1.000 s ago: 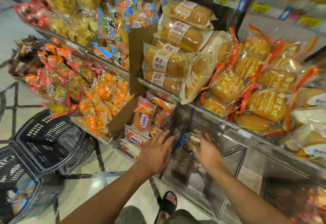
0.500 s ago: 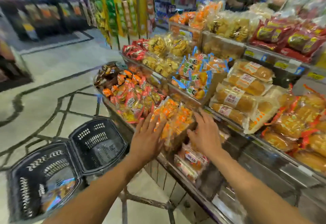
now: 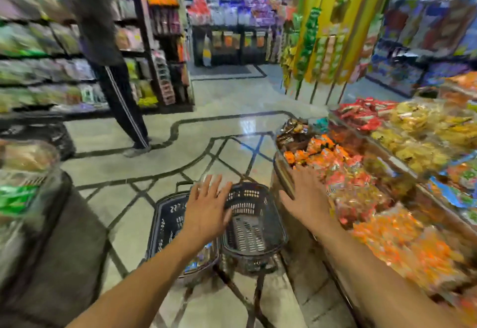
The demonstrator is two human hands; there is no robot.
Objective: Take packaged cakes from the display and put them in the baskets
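The packaged cakes (image 3: 343, 173) lie in heaps in the display (image 3: 286, 175) on my right. They are too many and too blurry to count. My two hands hold none of them. My right hand (image 3: 307, 198) is flat with straight fingers at the display's near edge, just beside the orange packets. My left hand (image 3: 206, 214) is spread wide above two dark baskets, the left basket (image 3: 167, 224) and the right basket (image 3: 247, 229), side by side. One other person (image 3: 111, 44) stands by the shelves.
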